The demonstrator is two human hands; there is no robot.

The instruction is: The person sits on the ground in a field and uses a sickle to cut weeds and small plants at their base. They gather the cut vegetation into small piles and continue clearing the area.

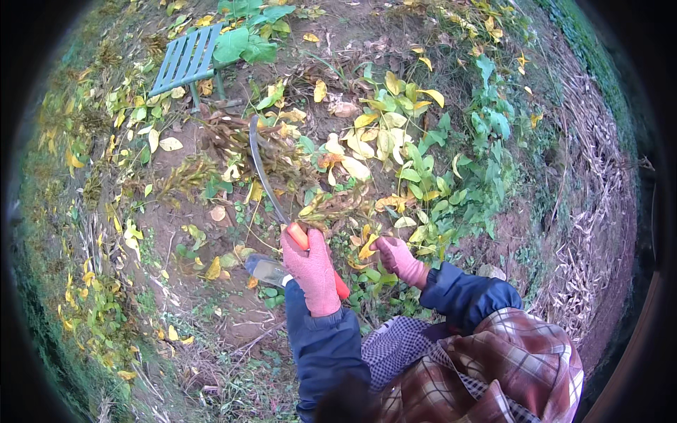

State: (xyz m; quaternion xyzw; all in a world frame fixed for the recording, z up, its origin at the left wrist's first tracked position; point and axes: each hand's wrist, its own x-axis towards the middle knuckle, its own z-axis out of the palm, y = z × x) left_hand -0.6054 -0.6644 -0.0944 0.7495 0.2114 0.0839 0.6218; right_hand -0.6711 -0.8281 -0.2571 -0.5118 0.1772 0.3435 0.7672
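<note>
My left hand (311,272), in a pink glove, grips the orange handle of a sickle (264,177). Its curved blade rises up and left over the plants. A bunch of browning pod-bearing stalks (338,207) lies just beyond this hand; whether the hand also holds it I cannot tell. To the right, my right hand (399,259), also gloved in pink, has its fingertips pinched at a yellow leaf (368,247). Past the blade, a heap of cut brown pod plants (227,135) lies on the soil.
A green slatted stool (188,58) stands at the upper left. Leafy plants with yellowing leaves (389,137) grow ahead, and green vines (489,174) to the right. Dry stalks (592,211) cover the far right. A shoe (267,269) shows beside my left hand.
</note>
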